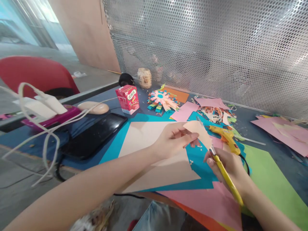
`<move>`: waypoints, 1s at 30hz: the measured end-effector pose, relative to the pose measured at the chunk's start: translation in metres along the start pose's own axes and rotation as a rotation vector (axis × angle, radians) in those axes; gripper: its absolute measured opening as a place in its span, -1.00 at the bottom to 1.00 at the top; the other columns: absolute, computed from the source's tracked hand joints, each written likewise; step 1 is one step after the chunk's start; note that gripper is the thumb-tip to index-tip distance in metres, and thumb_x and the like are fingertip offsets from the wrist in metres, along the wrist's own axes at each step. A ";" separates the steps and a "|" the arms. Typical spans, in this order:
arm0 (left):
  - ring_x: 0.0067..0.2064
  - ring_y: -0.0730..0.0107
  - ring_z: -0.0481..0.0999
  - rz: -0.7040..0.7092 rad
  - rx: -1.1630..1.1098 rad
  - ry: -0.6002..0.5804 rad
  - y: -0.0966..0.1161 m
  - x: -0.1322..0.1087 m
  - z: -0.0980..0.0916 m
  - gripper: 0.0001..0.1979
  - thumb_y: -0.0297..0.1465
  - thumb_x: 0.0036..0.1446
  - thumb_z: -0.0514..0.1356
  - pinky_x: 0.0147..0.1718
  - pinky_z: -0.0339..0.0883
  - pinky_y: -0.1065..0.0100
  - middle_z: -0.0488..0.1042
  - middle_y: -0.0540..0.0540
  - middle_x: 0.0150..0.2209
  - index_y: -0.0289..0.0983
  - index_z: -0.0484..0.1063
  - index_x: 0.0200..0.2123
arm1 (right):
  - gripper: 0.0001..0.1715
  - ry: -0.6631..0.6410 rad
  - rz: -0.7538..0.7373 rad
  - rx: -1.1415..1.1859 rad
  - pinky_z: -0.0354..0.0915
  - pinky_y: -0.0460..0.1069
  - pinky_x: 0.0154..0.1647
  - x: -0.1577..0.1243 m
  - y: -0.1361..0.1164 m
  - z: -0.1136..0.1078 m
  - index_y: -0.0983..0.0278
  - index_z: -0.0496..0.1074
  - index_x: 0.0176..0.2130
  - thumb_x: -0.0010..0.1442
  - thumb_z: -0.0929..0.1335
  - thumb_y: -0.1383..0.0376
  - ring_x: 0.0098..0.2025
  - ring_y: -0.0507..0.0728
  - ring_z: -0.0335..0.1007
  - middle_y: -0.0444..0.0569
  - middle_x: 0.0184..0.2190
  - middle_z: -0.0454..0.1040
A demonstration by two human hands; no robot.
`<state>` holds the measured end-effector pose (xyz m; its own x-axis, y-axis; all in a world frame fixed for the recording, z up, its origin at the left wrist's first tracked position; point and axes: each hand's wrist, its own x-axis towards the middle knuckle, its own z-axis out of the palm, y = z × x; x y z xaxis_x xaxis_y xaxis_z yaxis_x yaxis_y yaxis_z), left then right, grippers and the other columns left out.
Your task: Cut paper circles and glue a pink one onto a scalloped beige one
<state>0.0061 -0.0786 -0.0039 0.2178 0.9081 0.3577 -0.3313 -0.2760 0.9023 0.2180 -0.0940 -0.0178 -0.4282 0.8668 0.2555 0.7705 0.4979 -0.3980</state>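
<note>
My left hand (176,138) pinches a small piece of peach paper (198,131) between thumb and fingers, above the large sheets. In my right hand (227,163) is a pair of scissors (225,175) with long yellow handles, the fingers closed around them. The metal blades meet the right edge of the peach piece, though the paper partly hides them. Below both hands lies a large peach sheet (144,136) on top of blue paper (110,147). Small paper clippings (191,162) are scattered on the blue paper.
A yellow glue gun (226,137) lies just beyond my right hand. Behind are a paper flower (161,98), paper scraps (214,112) and a red drink carton (128,98). A black phone (93,136) and a power strip (51,118) with white cables are leftward; green paper (271,179) is rightward.
</note>
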 end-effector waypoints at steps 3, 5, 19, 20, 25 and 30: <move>-0.56 0.52 0.38 0.019 0.028 0.002 0.001 -0.001 -0.003 -0.69 -0.19 -0.03 0.36 -0.60 0.22 0.47 0.47 -0.03 -0.59 -0.33 0.44 -0.51 | -0.47 -0.059 -0.003 0.045 0.13 -0.09 -0.55 0.000 0.000 -0.003 0.23 0.41 -0.45 0.27 0.17 -0.06 -0.57 0.05 0.26 -0.08 -0.63 0.36; -0.57 0.53 0.36 0.068 0.063 0.007 0.002 -0.001 -0.005 -0.72 -0.24 0.03 0.30 -0.56 0.23 0.44 0.42 0.00 -0.62 -0.32 0.42 -0.55 | -0.47 -0.081 -0.006 0.055 0.13 -0.09 -0.54 0.001 0.000 -0.005 0.23 0.42 -0.44 0.27 0.18 -0.06 -0.57 0.05 0.25 -0.07 -0.62 0.38; -0.56 0.52 0.13 0.421 0.491 -0.099 0.011 -0.001 -0.017 -0.68 -0.48 0.18 -0.01 -0.52 0.03 0.36 0.12 0.07 -0.62 -0.24 0.08 -0.63 | -0.33 -0.333 0.201 0.460 -0.09 -0.11 -0.68 0.004 -0.021 -0.020 0.29 0.37 -0.45 0.12 0.24 -0.26 -0.68 -0.07 -0.07 -0.25 -0.72 0.05; -0.56 0.52 0.12 0.443 0.504 -0.101 0.012 -0.001 -0.016 -0.68 -0.48 0.17 -0.01 -0.53 0.03 0.36 0.11 0.08 -0.62 -0.24 0.08 -0.63 | -0.32 -0.352 0.221 0.506 -0.12 -0.10 -0.68 0.004 -0.023 -0.021 0.28 0.35 -0.46 0.10 0.26 -0.28 -0.70 -0.07 -0.09 -0.27 -0.73 0.02; -0.57 0.52 0.13 0.447 0.526 -0.093 0.014 -0.001 -0.014 -0.68 -0.47 0.18 -0.02 -0.54 0.03 0.37 0.13 0.08 -0.64 -0.23 0.09 -0.63 | -0.29 -0.379 0.274 0.541 -0.10 -0.10 -0.68 0.004 -0.027 -0.023 0.27 0.31 -0.47 0.04 0.27 -0.32 -0.69 -0.06 -0.06 -0.26 -0.70 0.02; -0.57 0.53 0.12 0.459 0.509 -0.103 0.013 -0.001 -0.015 -0.68 -0.50 0.18 -0.02 -0.54 0.02 0.38 0.12 0.08 -0.63 -0.23 0.08 -0.62 | -0.25 -0.405 0.252 0.511 -0.05 -0.08 -0.65 0.003 -0.025 -0.024 0.29 0.33 -0.43 0.07 0.21 -0.34 -0.69 -0.05 -0.07 -0.26 -0.71 0.03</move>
<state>-0.0119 -0.0785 0.0039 0.2534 0.6361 0.7288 0.0557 -0.7617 0.6455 0.2087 -0.1041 0.0138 -0.4842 0.8497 -0.2086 0.5936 0.1439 -0.7918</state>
